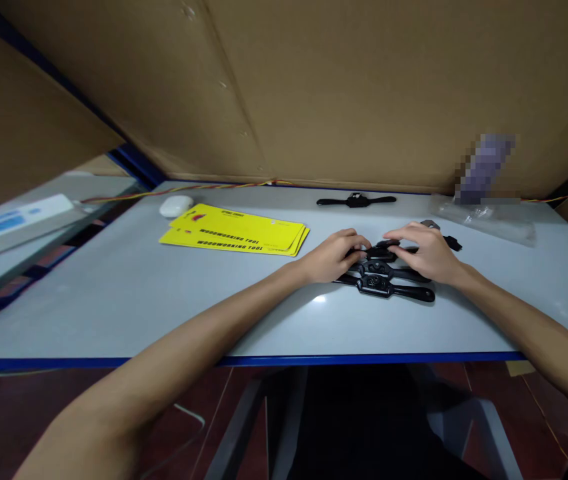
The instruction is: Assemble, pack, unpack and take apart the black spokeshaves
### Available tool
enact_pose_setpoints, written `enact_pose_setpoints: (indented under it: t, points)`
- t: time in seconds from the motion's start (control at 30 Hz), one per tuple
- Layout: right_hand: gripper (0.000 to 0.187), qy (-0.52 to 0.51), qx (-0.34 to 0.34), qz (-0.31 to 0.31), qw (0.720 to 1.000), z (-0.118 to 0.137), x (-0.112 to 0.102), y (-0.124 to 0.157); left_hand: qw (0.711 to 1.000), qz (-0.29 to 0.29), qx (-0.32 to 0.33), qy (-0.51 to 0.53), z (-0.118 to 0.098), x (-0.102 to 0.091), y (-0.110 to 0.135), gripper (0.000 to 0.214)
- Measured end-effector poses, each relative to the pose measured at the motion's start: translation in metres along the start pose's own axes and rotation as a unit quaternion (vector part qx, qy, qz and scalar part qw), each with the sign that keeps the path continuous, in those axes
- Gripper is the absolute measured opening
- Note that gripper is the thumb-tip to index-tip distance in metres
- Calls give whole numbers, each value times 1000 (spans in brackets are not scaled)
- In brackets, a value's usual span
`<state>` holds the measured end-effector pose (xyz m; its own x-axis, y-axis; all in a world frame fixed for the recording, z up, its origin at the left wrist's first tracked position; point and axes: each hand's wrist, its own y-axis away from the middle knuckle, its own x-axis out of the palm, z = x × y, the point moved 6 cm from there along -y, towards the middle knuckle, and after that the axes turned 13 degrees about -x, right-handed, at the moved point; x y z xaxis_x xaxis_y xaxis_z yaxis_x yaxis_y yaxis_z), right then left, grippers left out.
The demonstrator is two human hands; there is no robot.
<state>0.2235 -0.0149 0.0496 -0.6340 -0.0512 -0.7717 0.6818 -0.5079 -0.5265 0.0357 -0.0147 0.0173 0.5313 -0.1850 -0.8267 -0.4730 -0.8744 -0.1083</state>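
Observation:
Several black two-handled tools point(387, 285) lie side by side on the pale table point(114, 293), right of centre. My left hand point(333, 256) curls over the left handles of the far ones, fingers closed on a black tool point(382, 252). My right hand point(427, 252) rests on the same tool from the right, fingers bent down onto its middle. One more black tool point(357, 200) lies alone farther back near the cardboard wall.
A stack of yellow cards point(237, 231) lies left of centre, with a white round object point(176, 206) behind it. A clear plastic bag point(484, 217) sits back right. Cardboard panels point(344, 87) wall the back. A white power strip point(11, 220) lies far left.

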Motion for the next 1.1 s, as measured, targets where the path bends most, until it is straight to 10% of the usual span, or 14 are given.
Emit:
enact_pose_setpoints:
  t: [0.27,0.43,1.1]
  points:
    - [40,68,163,-122,977,-60,-59,22,1000,6,1,4,0,0,1,30]
    - [18,85,247,-135,956,-97,-73,37,1000,9,2,3,0,1,0,31]
    - [32,206,194,-24,959,-90,-62,34,1000,7,8,0,0,-1,2,31]
